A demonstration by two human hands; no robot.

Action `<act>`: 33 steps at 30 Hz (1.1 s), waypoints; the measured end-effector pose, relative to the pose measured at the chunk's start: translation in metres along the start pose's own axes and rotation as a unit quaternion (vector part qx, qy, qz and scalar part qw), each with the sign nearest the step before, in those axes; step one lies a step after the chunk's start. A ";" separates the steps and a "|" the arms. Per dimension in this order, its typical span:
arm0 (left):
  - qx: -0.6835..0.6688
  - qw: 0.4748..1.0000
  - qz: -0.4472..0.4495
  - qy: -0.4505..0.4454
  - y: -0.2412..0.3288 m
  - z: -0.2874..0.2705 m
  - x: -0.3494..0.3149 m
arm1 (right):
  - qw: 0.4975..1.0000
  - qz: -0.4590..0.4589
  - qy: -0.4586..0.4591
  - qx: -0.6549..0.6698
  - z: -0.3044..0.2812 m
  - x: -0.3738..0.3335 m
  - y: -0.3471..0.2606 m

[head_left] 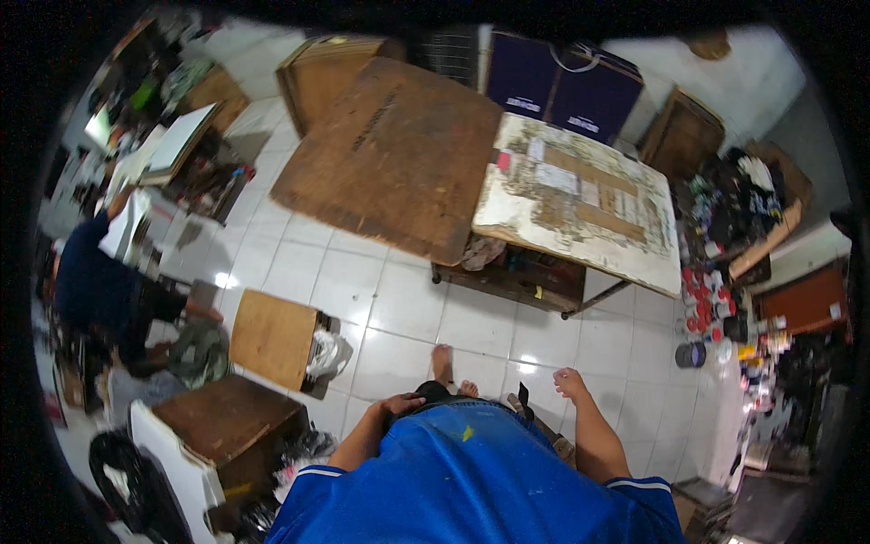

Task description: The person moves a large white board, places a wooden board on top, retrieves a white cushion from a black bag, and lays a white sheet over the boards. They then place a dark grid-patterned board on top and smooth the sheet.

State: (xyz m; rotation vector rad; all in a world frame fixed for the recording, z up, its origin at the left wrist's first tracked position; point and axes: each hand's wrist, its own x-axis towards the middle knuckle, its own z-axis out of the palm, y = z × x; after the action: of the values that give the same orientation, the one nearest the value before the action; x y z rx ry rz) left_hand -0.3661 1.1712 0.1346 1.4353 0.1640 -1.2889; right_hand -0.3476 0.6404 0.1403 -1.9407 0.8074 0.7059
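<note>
My left hand (403, 403) rests by my waist at the dark cloth of my shorts (437, 393). Its fingers lie stretched out, and no object shows in them. My right hand (569, 384) hangs out to my right side over the white tiled floor (625, 399), its fingers loosely bent with nothing visible in them. Neither hand touches the tables. Nearest to the left hand is a low wooden stool (275, 339) with a white plastic bag (328, 354) at its right side. My bare foot (441, 364) shows on the tiles ahead.
A brown wooden board (390, 154) and a stained white tabletop (507, 213) stand ahead. Behind them are dark blue boxes (553, 82). At left another person (100, 272) works beside a brown-topped cabinet (231, 417). Red-lidded jars (698, 304) line the right side.
</note>
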 end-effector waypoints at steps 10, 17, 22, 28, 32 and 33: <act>0.217 0.975 0.022 0.035 0.167 -0.073 0.132 | 0.994 0.026 -0.090 0.059 0.004 -0.025 0.112; 0.458 0.845 0.242 0.131 0.372 0.002 0.215 | 0.933 0.084 0.013 0.350 -0.031 -0.017 0.105; 0.270 0.877 0.362 0.161 0.486 0.120 0.297 | 0.947 0.184 -0.031 0.263 -0.132 0.009 0.149; 0.407 0.789 0.316 0.333 0.525 0.280 0.406 | 0.951 0.173 0.044 0.254 -0.332 0.043 0.223; 0.423 0.757 0.205 0.454 0.525 0.340 0.463 | 0.959 0.096 0.168 0.208 -0.474 0.060 0.219; 0.442 0.728 0.179 0.493 0.524 0.350 0.471 | 0.953 0.072 0.200 0.214 -0.503 0.062 0.210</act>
State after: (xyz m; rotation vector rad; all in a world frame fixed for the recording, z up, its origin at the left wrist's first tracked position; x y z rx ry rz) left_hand -0.0191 0.4675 0.1894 2.7235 -0.0590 -0.0783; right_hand -0.3905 0.0980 0.2082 -1.6522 1.2468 0.1856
